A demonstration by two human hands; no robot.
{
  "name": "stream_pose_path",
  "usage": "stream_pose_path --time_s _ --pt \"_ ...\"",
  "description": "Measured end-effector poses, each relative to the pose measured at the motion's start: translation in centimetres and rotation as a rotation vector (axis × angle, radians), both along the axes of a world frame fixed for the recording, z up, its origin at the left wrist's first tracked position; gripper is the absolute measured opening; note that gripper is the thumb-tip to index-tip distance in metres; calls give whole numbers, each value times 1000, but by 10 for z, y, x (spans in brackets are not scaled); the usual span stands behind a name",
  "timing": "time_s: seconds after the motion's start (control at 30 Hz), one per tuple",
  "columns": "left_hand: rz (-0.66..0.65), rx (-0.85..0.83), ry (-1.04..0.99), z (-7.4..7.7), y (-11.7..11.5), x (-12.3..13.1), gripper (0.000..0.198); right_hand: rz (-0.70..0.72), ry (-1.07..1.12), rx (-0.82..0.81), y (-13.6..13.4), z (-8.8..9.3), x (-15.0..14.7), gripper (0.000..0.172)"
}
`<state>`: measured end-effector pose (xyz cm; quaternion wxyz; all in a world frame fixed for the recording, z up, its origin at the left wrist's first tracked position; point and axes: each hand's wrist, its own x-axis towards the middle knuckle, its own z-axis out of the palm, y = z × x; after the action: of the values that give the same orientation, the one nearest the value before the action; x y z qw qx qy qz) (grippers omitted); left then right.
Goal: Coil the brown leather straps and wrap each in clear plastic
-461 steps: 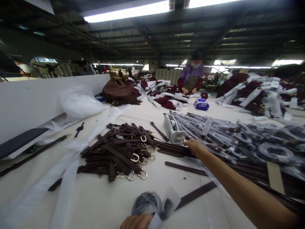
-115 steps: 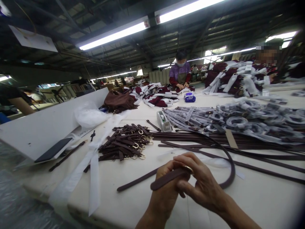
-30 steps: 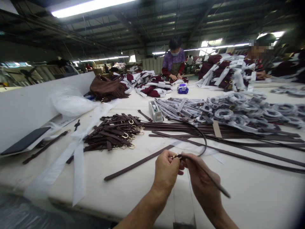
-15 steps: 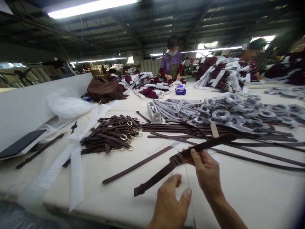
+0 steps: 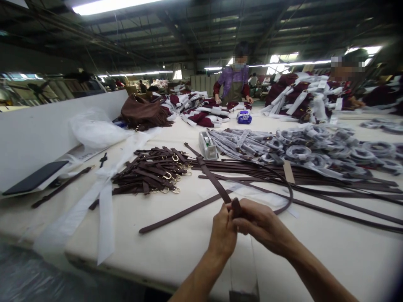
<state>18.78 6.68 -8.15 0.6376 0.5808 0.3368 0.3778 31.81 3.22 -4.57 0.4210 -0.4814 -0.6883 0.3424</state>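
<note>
My left hand (image 5: 222,230) is closed around a dark brown leather strap (image 5: 217,184), which runs from it up and to the left. Close beside it, my right hand (image 5: 262,223) pinches a short dark brown end of strap that sticks up between the two hands. The fingertips nearly meet, so the part of the strap between them is mostly hidden. A loose strap (image 5: 179,219) lies on the table left of my hands. Another strap curves behind my right hand; whether it joins the held one I cannot tell.
A pile of short straps with gold-coloured rings (image 5: 151,172) lies to the left. Behind my hands are long straps, a tape dispenser (image 5: 208,147) and wrapped straps (image 5: 299,144). A brown fringed bag (image 5: 145,111) sits farther back. A co-worker (image 5: 233,84) stands across the table (image 5: 176,260).
My left hand, open before, has closed on the strap beside my right hand. The strap has swung from pointing down-left to pointing up-left. The view has shifted slightly.
</note>
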Motion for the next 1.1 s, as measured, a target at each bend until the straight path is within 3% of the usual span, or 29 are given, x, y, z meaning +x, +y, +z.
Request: stream_pose_path --time_s 0.13,0.27,0.43,0.63,0.83,0.97,1.1 --pt "-31 -24 -98 -2 2 0 42 -92 329 -100 8 0 2 25" --pt "81 5 -33 -9 -1 5 52 -206 472 -134 1 -4 1 26" --pt "175 21 3 -19 -2 8 42 -214 372 -354 -17 -10 7 33" --pt "25 -62 10 -24 -4 10 29 -103 265 -550 -27 -25 25 40" --pt "-16 118 132 -17 -9 7 22 -118 234 -498 -21 -18 21 37" --pt "-135 258 161 -20 -22 8 27 -161 219 -424 -8 -3 17 35" --pt "-28 54 30 -24 -24 9 21 -96 194 -437 -6 3 25 30"
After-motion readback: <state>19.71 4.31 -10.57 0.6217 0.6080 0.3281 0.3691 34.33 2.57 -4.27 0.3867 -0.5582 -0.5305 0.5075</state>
